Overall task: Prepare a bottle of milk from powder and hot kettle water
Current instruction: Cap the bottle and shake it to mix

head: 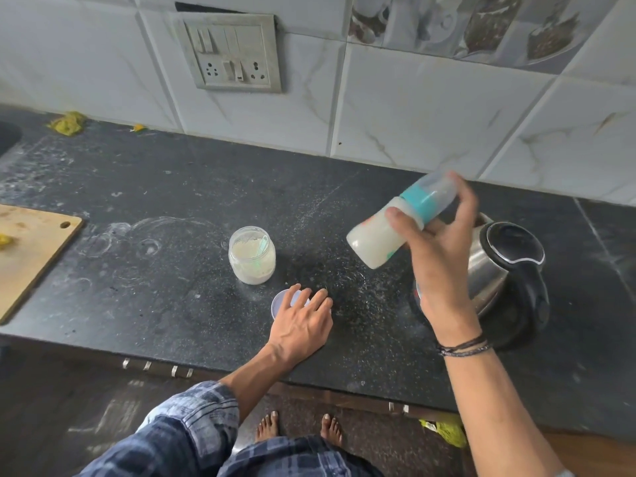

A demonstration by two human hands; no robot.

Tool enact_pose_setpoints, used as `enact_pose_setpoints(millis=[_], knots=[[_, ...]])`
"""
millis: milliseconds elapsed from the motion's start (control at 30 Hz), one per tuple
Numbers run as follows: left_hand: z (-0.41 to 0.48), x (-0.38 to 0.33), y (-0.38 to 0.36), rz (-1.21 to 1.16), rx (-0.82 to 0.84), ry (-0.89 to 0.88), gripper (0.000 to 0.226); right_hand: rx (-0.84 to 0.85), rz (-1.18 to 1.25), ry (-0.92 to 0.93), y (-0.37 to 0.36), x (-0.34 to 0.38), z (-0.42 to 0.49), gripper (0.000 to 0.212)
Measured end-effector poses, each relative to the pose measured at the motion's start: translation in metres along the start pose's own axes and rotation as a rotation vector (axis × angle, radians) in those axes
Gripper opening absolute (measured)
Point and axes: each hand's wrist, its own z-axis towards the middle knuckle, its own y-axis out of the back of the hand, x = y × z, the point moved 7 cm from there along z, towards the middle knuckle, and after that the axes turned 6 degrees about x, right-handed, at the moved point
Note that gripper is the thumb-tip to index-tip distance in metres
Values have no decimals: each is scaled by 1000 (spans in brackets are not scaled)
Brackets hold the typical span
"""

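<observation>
My right hand (437, 249) grips a baby bottle (378, 239) with a teal ring and clear cap, tilted in the air above the counter; the bottle is blurred and holds white milk. A steel electric kettle (495, 270) with a black lid and handle stands right behind that hand. An open jar of milk powder (252, 256) with a scoop inside sits mid-counter. My left hand (303, 315) lies with straight fingers on the jar's pale lid (280, 302), near the front edge.
The dark stone counter (155, 270) carries white powder smears. A wooden cutting board (31, 253) lies at the left edge. Yellow scraps (67, 122) sit by the tiled wall, under a switch and socket plate (234, 53). My bare feet (299, 428) show below.
</observation>
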Motion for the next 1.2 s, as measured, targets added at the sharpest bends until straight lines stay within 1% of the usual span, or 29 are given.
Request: enact_pose_setpoints(millis=[33,100,133,167,200,267,300,333,400,433,467,533,567,600,667,700,733,800,833,867,933,967,1000,1033,1100,1133,1200], knots=[[1,0,-1,0,5,1,17,-21,-4,36,2,5,-2,80],[1,0,-1,-3,5,18,16,-181,60,119,14,16,-2,86],[1,0,0,-5,10,24,16,-236,83,130,20,16,-1,91],[1,0,-1,-8,18,20,16,-225,92,112,19,16,1,93],[0,-1,-1,-10,26,10,17,-151,57,72,14,14,3,91],[0,-1,0,-9,35,3,20,68,-72,-5,1,3,1,86],[1,-1,0,-9,34,5,21,98,-99,3,-1,3,-3,85],[1,-1,0,-11,30,8,21,58,-87,42,0,7,-6,85],[1,-1,1,-16,23,16,21,-119,-3,124,12,11,-9,87],[0,-1,1,-15,22,13,21,-176,17,140,16,10,-10,89],[0,-1,1,-11,23,5,22,-171,21,122,14,9,-9,88],[-1,-1,1,-9,30,1,22,-15,-40,26,2,-1,-9,80],[-1,0,1,-8,30,3,21,17,-65,24,1,0,-10,79],[-1,-1,1,-7,29,3,21,-19,-63,68,4,6,-13,80],[0,0,0,-5,23,6,20,-180,5,160,15,15,-12,88],[0,0,-1,-2,24,7,21,-221,38,174,19,15,-10,91],[-1,0,-1,-2,26,2,21,-200,52,156,17,15,-8,90],[-2,0,-3,-6,29,-7,22,-24,-25,86,4,10,-6,84],[-2,0,-3,-7,31,-7,22,25,-65,79,1,9,-8,82],[-1,0,-4,-8,32,-6,22,13,-73,114,1,13,-11,83],[0,0,-4,-12,27,1,21,-145,-4,210,9,21,-17,86],[0,0,-3,-11,27,6,20,-226,23,231,16,21,-18,88],[0,1,-3,-11,28,6,20,-259,34,216,16,21,-17,89],[-1,1,-3,-14,30,3,20,-221,15,173,12,19,-16,88],[-1,0,-2,-24,24,0,19,-63,-57,76,9,12,-10,81],[0,0,-2,-23,22,0,19,-58,-47,76,11,16,-9,80],[0,0,-2,-18,22,3,18,-201,49,159,25,31,-5,81]])
